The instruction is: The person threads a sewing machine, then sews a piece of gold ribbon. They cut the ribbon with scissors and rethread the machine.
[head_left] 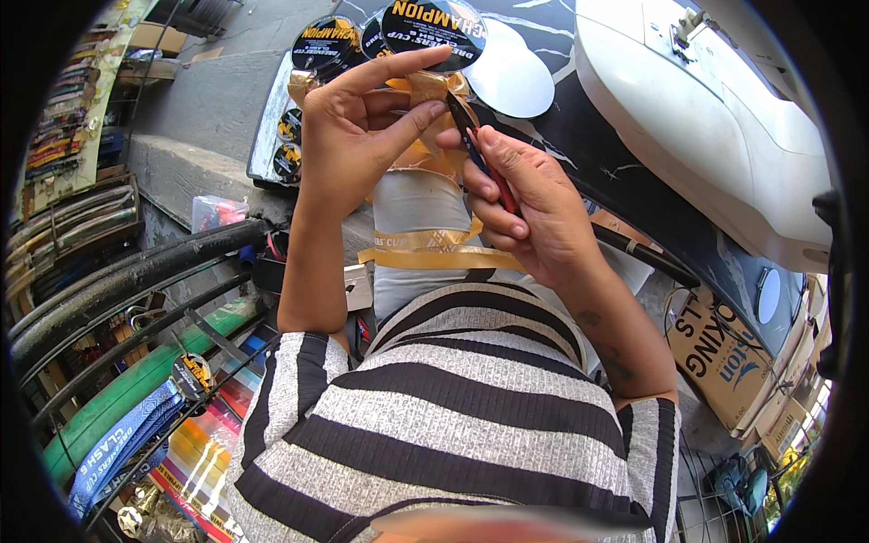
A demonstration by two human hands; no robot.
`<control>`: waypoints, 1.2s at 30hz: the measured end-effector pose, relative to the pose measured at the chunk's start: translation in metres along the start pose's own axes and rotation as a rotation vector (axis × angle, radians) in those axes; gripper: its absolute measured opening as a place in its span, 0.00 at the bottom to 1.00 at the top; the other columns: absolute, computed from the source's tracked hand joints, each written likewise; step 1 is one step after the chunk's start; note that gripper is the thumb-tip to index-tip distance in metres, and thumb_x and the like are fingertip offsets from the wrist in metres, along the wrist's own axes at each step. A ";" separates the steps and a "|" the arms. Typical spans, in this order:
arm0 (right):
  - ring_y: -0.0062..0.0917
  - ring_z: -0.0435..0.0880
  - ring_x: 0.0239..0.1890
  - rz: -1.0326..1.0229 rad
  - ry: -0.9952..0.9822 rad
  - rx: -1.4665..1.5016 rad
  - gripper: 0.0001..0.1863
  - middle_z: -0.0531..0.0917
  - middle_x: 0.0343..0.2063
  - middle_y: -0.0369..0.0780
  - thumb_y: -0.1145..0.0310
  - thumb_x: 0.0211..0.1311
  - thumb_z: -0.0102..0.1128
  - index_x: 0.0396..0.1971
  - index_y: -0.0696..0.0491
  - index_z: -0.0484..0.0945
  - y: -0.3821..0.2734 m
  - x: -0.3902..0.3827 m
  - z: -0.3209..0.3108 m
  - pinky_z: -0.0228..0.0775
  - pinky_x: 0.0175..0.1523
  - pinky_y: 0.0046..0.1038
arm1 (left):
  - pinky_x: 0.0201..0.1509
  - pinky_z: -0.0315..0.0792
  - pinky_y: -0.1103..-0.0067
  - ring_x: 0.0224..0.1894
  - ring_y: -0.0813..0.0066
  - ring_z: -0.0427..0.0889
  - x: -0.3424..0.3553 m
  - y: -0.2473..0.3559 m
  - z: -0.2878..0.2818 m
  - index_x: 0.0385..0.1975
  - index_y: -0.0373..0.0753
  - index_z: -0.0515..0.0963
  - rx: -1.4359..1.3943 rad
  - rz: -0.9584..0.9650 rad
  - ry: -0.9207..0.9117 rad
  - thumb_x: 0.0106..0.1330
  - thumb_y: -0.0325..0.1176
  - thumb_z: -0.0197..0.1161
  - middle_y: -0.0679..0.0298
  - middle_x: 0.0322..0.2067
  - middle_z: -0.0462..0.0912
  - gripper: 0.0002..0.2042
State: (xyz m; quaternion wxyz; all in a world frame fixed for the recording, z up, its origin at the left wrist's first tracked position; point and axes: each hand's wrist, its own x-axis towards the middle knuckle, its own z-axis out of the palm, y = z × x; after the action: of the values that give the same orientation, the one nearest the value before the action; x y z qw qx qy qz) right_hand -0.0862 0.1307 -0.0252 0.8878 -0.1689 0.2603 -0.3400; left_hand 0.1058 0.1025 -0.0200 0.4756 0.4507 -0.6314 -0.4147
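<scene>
Striped black-and-grey ribbed knit top (453,407) fills the lower foreground, nearest the lens; both bare forearms rise from it toward the upper centre. Left hand (348,136) is raised with the wrist bent back, index finger stretched straight across the top and thumb angled up beneath it, the two pinching a crumpled piece of tan, glossy ribbon-like material (433,89); the remaining fingers curl loosely behind. Right hand (525,204) sits just beside and slightly lower, fingers closed around a slim tool with red and blue handles (480,154), its dark tip touching the tan material near the left thumb; whether the tip is cutting or merely resting cannot be told. Loose tan strips (434,249) drape over the pale lap below; round black-and-yellow printed discs (434,27) and a plain white disc (511,77) lie on the dark marbled surface (615,154) beyond. Probable hazards, as judgement: the tip works very close to the left thumb, so a slip could nick it; the creased material could tear or be cut crookedly if the pinch slackens; the trailing strips could snag under the forearms.
</scene>
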 end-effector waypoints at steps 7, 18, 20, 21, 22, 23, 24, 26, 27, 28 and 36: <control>0.05 0.57 0.11 0.010 0.025 -0.010 0.21 0.65 0.21 0.28 0.56 0.77 0.44 0.54 0.58 0.73 -0.001 -0.002 0.001 0.47 0.14 0.09 | 0.50 0.81 0.82 0.45 0.74 0.86 0.000 0.002 0.001 0.56 0.37 0.78 0.017 0.009 -0.004 0.60 0.17 0.66 0.57 0.45 0.86 0.22; 0.05 0.55 0.11 0.006 0.013 -0.073 0.25 0.64 0.21 0.29 0.53 0.78 0.40 0.57 0.61 0.69 -0.006 -0.021 0.001 0.47 0.12 0.09 | 0.29 0.77 0.86 0.24 0.83 0.82 -0.008 0.022 -0.054 0.46 0.32 0.80 -0.007 -0.034 0.220 0.70 0.34 0.63 0.56 0.39 0.85 0.12; 0.05 0.56 0.11 0.016 -0.003 -0.050 0.25 0.65 0.22 0.29 0.53 0.78 0.41 0.58 0.61 0.69 -0.007 -0.027 -0.002 0.47 0.13 0.10 | 0.23 0.67 0.89 0.18 0.90 0.71 -0.002 0.028 -0.089 0.48 0.32 0.79 0.126 -0.045 0.253 0.70 0.33 0.62 0.58 0.39 0.84 0.12; 0.05 0.57 0.11 0.022 -0.029 -0.033 0.24 0.66 0.22 0.29 0.54 0.77 0.43 0.58 0.60 0.70 -0.007 -0.028 -0.003 0.47 0.13 0.10 | 0.21 0.64 0.90 0.17 0.91 0.68 0.003 0.024 -0.100 0.50 0.33 0.78 0.140 -0.059 0.209 0.70 0.32 0.62 0.59 0.38 0.83 0.13; 0.06 0.57 0.12 0.028 -0.056 -0.015 0.23 0.67 0.23 0.29 0.55 0.77 0.44 0.57 0.59 0.70 -0.007 -0.030 -0.005 0.48 0.14 0.10 | 0.20 0.60 0.91 0.17 0.93 0.64 0.009 0.019 -0.110 0.52 0.33 0.76 0.163 -0.078 0.178 0.70 0.31 0.62 0.61 0.37 0.82 0.14; 0.05 0.57 0.12 0.028 -0.055 -0.012 0.23 0.67 0.23 0.29 0.55 0.77 0.44 0.58 0.59 0.70 -0.007 -0.030 -0.006 0.48 0.14 0.10 | 0.20 0.61 0.92 0.18 0.93 0.65 0.016 0.012 -0.117 0.55 0.34 0.73 0.129 -0.110 0.123 0.70 0.30 0.61 0.62 0.37 0.81 0.16; 0.05 0.58 0.12 0.024 -0.055 -0.009 0.23 0.68 0.23 0.29 0.55 0.77 0.44 0.58 0.59 0.70 -0.006 -0.031 -0.007 0.47 0.14 0.09 | 0.20 0.62 0.92 0.18 0.93 0.66 0.022 0.003 -0.119 0.57 0.35 0.71 0.126 -0.178 0.106 0.70 0.30 0.61 0.62 0.36 0.81 0.18; 0.05 0.58 0.12 0.013 -0.053 -0.014 0.24 0.68 0.23 0.29 0.55 0.77 0.44 0.58 0.59 0.70 -0.005 -0.032 -0.009 0.47 0.14 0.09 | 0.19 0.62 0.93 0.19 0.93 0.67 0.024 -0.010 -0.119 0.59 0.37 0.70 0.217 -0.225 0.078 0.69 0.32 0.62 0.62 0.35 0.82 0.20; 0.05 0.58 0.12 0.008 -0.049 -0.022 0.24 0.68 0.23 0.29 0.55 0.77 0.44 0.58 0.60 0.70 -0.005 -0.033 -0.009 0.47 0.13 0.09 | 0.24 0.67 0.92 0.23 0.90 0.74 0.024 -0.014 -0.119 0.60 0.35 0.68 0.262 -0.290 0.092 0.67 0.34 0.65 0.63 0.33 0.83 0.23; 0.05 0.58 0.12 0.004 -0.043 -0.030 0.24 0.68 0.23 0.29 0.55 0.77 0.44 0.58 0.60 0.70 -0.005 -0.035 -0.010 0.48 0.13 0.09 | 0.27 0.69 0.91 0.25 0.88 0.75 0.023 -0.018 -0.116 0.60 0.34 0.68 0.269 -0.262 0.106 0.67 0.34 0.65 0.63 0.33 0.83 0.24; 0.05 0.58 0.11 0.004 -0.029 -0.077 0.26 0.69 0.21 0.29 0.53 0.77 0.44 0.58 0.61 0.70 -0.006 -0.045 -0.014 0.50 0.13 0.09 | 0.33 0.70 0.81 0.26 0.82 0.76 0.017 -0.015 -0.101 0.56 0.33 0.75 0.789 -0.300 0.182 0.63 0.44 0.67 0.67 0.21 0.79 0.27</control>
State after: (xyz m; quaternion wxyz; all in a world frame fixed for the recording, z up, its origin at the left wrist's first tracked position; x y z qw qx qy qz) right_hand -0.1261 0.1560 -0.0176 0.8850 -0.2074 0.2608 -0.3253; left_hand 0.2047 0.0731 -0.0096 0.2551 0.7195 -0.6246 -0.1648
